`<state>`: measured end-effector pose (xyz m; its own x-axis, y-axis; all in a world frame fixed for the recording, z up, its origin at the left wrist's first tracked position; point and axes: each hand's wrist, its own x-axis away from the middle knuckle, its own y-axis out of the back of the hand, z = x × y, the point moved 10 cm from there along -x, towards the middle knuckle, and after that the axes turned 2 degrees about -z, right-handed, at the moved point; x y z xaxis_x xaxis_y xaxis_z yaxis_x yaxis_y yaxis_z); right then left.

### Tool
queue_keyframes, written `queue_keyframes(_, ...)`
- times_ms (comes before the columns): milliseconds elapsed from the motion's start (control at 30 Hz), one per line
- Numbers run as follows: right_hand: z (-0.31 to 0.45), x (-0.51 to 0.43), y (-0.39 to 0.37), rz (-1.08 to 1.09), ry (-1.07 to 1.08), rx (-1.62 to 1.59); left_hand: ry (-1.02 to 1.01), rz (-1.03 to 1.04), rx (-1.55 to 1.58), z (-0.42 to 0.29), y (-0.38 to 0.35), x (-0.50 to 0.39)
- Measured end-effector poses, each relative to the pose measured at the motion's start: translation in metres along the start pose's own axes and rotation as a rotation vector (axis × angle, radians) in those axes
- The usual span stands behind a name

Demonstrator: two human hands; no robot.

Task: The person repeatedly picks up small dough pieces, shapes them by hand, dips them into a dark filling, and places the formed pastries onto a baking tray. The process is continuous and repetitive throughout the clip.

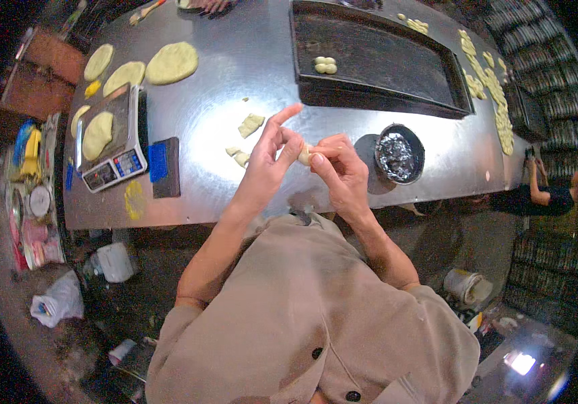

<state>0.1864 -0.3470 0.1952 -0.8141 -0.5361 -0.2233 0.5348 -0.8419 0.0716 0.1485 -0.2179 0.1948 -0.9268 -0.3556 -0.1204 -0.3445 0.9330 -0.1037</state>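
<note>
My left hand (275, 151) and my right hand (338, 166) meet over the metal table (208, 187), both pinching a small piece of pale dough (304, 155) between thumbs and fingers. Left of them, a larger dough piece (251, 125) and a few scraps (238, 156) lie on the table. Beyond my hands, the dark baking tray (380, 93) holds a cluster of several small dough balls (326, 65). To the right of my right hand stands a round dark bowl (399, 154) with a shiny coating or content.
At left, a digital scale (112, 139) bears a flattened dough piece (98, 136); dough rounds (172, 63) lie behind it. A blue-marked dark block (166, 166) is beside it. Many dough pieces (493, 96) line the far right. Another person (546, 197) stands at right; another's hand (214, 5) shows at the top.
</note>
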Motion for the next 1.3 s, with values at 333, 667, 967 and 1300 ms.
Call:
queue_keyframes(333, -0.005, -0.004, -0.063, 0.061, -0.026, 0.323, 0.126, 0.046, 0.023, 0.029, 0.062, 0.017)
queue_keyframes(667, -0.04, -0.015, -0.067, -0.315, -0.287, -0.274, -0.192, 0.038, -0.119, -0.006, 0.063, 0.016)
queue_keyframes(967, 0.029, -0.016, -0.114, -0.289, 0.351, 0.695, 0.229, 0.027, 0.069, 0.049, 0.096, -0.001)
queue_keyframes(1300, -0.116, -0.055, -0.119, -0.031, -0.534, -0.105, 0.427, 0.011, 0.187, 0.094, 0.11, -0.003)
